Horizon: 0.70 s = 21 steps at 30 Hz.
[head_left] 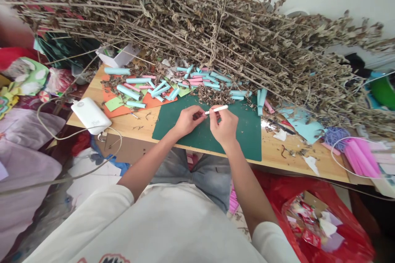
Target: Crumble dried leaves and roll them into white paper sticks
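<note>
My right hand [224,126] pinches a slim white pen-like stick [221,108] above the green cutting mat [197,141]. The stick lies nearly level, its far end rising slightly to the right. My left hand [189,121] has thumb and forefinger closed at the stick's left tip. Whether another small thing is between those fingers is hidden. Just beyond my hands sits a pile of crumbled dry leaves [214,95]. Rolled blue paper tubes [160,88] and thinner pink paper tubes [196,79] are scattered behind and to the left.
Dried leafy stalks [185,20] cover the table's back. Orange paper [115,109] and a white power bank [91,115] with a cable are left. Blue paper scraps [300,121], purple string [335,138] and a pink roll [361,156] lie right. A red bag [348,205] holds litter below.
</note>
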Motion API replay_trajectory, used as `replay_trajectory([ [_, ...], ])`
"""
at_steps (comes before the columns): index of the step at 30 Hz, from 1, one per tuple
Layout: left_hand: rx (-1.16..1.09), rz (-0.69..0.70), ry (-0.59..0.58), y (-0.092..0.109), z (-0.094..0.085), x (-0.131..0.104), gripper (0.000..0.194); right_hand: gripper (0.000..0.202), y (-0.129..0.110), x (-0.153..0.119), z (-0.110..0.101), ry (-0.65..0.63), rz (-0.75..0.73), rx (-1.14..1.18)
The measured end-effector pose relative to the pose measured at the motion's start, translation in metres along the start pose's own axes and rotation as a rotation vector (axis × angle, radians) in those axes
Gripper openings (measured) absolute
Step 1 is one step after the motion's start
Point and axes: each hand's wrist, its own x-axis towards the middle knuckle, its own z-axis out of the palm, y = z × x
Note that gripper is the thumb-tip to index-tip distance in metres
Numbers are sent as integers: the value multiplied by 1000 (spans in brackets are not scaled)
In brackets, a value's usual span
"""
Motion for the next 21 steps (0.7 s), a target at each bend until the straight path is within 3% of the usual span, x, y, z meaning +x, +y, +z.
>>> replay_trajectory([
  [6, 11, -5, 9, 0, -1, 0, 19, 21, -8, 18, -6, -147, 38, -17],
  [21, -11, -9, 2, -1, -1, -1, 18, 21, -4, 19, -10, -202, 98, 46],
])
